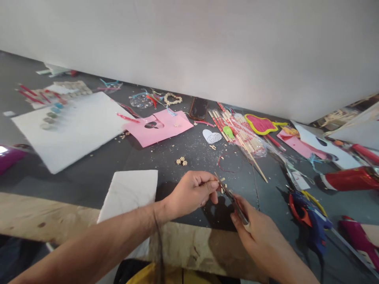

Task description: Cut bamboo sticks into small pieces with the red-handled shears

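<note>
My left hand [197, 189] is closed in a pinch on a thin pale wooden stick [216, 176], whose tip pokes out past the fingers. My right hand [257, 225] is wrapped round a slim dark metal cutting tool [237, 206] with a pale end; its exact kind is hard to make out. The tool's tip meets the stick at my left fingertips. Short cut bits of wood [222, 185] lie just behind the tool. Farther back sits a small cluster of beige, flower-like pieces [181, 161].
A white sheet [130, 189] lies under my left forearm. Pink paper [166, 126], a phone [198, 108], a paper heart [212, 136] and wrapped wooden sticks [237, 130] lie behind. To the right are a blue glue gun [316, 232], red-handled scissors [299, 213] and a red can [352, 178].
</note>
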### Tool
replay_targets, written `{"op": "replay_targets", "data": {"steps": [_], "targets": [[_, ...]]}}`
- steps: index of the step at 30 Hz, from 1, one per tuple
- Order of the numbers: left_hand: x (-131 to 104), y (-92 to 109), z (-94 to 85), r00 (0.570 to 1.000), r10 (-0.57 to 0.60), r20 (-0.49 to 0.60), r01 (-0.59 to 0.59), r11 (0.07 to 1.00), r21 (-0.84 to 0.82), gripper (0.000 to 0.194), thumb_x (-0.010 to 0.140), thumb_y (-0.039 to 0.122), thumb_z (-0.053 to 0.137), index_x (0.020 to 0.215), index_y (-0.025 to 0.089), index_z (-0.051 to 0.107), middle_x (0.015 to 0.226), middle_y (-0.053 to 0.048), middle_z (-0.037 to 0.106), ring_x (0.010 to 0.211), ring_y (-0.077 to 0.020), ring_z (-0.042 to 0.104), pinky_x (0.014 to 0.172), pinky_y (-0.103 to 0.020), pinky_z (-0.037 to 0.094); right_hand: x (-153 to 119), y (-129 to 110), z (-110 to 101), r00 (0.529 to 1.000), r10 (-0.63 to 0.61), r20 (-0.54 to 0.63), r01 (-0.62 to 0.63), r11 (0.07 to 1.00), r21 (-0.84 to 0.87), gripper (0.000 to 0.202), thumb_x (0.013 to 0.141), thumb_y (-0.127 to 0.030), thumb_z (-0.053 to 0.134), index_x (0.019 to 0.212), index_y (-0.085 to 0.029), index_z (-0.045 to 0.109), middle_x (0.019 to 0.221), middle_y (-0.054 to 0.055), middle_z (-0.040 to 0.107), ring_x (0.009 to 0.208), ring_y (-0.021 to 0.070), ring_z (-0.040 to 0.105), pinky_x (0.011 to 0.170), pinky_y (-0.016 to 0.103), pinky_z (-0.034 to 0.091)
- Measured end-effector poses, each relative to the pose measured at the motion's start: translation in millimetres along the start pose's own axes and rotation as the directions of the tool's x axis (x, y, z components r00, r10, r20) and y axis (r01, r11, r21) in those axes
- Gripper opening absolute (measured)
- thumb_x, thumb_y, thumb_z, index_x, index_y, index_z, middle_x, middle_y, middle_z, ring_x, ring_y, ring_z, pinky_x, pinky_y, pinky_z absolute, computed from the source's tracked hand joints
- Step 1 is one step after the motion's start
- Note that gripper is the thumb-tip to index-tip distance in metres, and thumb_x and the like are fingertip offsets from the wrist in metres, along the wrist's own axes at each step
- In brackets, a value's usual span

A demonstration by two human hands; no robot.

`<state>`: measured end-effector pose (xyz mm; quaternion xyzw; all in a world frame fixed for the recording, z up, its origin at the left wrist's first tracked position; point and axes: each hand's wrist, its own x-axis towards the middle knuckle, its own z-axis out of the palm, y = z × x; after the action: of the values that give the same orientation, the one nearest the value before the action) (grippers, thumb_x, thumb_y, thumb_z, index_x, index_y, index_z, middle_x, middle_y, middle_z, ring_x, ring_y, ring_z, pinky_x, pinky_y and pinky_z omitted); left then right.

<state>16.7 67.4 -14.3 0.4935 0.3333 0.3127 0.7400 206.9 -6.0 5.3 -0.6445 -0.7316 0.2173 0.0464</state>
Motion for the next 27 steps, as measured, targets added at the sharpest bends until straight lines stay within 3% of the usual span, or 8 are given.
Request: {"op": "replay_targets", "data": {"steps": [7,13,16,27], "targets": [[2.3,3.5,-1.5,1.000,0.000,0.016,-0.001,0.999,0.050,0.030,0.083,0.037,0.048,0.064,0.014,0.053,0.056,0.002,0.058,0.037,-0.0036,0.035,0.037,-0.017,0.026,1.1,-1.3,-5.4,0.996,0.032,0.084,-0.035,0.999,0.028,0.037,0.089,-0.027,0.034,0.123,-0.019,0.044,0.115,0.009,0.062,0.104,0.0183,0.059,0.083,0.030,0.047],[4.6,5.0,-2.9,0.999,0.046,-0.018,-0.043,0.987,0.156,0.018,0.083,0.028,0.049,0.077,0.014,0.057,0.064,0.001,0.062,0.041,-0.0037,0.040,0.041,-0.016,0.030,4.5,9.0,4.0,0.994,0.081,-0.072,-0.092,0.983,-0.156,0.044,0.088,-0.033,0.035,0.128,-0.016,0.039,0.116,0.012,0.059,0.104,0.0238,0.057,0.083,0.038,0.046],[3.9,4.8,-3.9,0.997,0.073,-0.017,-0.069,0.982,0.173,0.019,0.083,0.025,0.049,0.071,0.013,0.057,0.061,0.001,0.060,0.043,-0.0034,0.039,0.043,-0.016,0.029,5.1,11.3,7.8,0.988,0.107,-0.108,-0.131,0.959,-0.253,0.048,0.087,-0.033,0.038,0.132,-0.017,0.035,0.108,0.012,0.061,0.098,0.0267,0.058,0.077,0.042,0.046],[2.1,4.1,-1.9,0.992,-0.095,0.087,0.107,0.984,-0.142,0.028,0.076,0.039,0.059,0.068,0.012,0.056,0.047,0.003,0.054,0.031,-0.0017,0.030,0.033,-0.016,0.021,2.5,15.7,9.3,0.989,0.010,-0.149,-0.056,0.951,-0.304,0.054,0.087,-0.029,0.039,0.138,-0.022,0.020,0.108,0.011,0.058,0.099,0.0258,0.053,0.076,0.041,0.043]]}}
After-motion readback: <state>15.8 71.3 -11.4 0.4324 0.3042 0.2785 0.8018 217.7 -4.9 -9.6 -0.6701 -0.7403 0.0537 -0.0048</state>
